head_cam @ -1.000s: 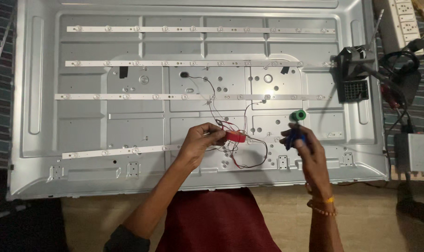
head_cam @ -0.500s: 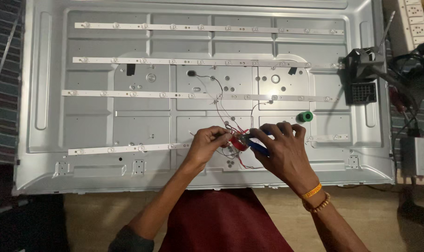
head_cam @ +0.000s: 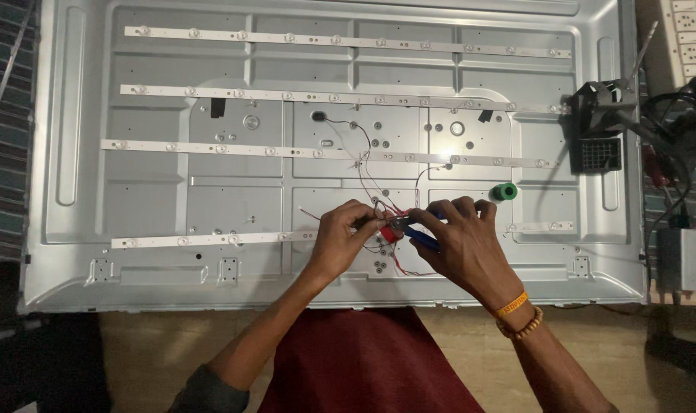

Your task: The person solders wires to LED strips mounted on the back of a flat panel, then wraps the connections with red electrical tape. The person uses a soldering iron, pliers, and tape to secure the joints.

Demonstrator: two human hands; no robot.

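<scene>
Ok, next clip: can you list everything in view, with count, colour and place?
metal back panel: one, silver-grey, fills the view
light strips: four, white, horizontal rows across panel
thin wires: several, red and dark, panel centre down to the hands
small red part: one, between both hands
blue-handled tool: one, under right fingers
green roll: one, panel right of hands
black bracket: one, panel's right edge
power strip: one, white, top right
left hand: pinching the wires
right hand: on tool, orange band and beaded bracelet at wrist
</scene>
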